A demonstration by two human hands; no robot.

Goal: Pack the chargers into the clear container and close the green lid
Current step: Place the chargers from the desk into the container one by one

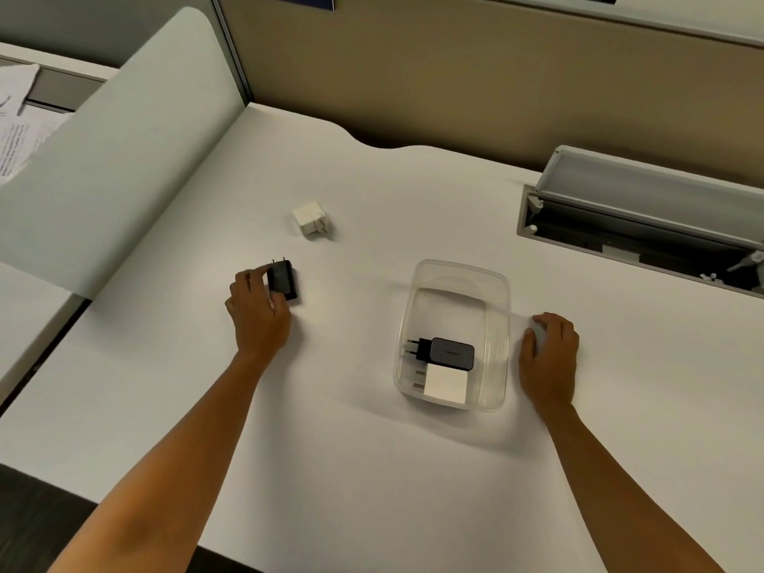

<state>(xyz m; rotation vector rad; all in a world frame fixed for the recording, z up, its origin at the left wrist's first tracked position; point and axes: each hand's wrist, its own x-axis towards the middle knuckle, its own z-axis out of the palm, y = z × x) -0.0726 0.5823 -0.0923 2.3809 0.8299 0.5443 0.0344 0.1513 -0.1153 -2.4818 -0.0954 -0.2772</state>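
A clear container (498,291) stands open on the white desk. Inside it lie a dark grey charger (450,352) and a white charger (445,384), both at its near end. My left hand (258,314) grips a small black charger (283,280) on the desk, left of the container. A second white charger (309,219) lies loose farther back. My right hand (550,357) rests palm down on the desk just right of the container, fingers slightly curled, holding nothing. No green lid is in view.
An open cable tray (636,225) with a raised grey flap is set into the desk at the back right. A pale divider panel (124,159) borders the desk on the left, a tan partition (454,76) stands behind. Papers (16,117) lie beyond the divider.
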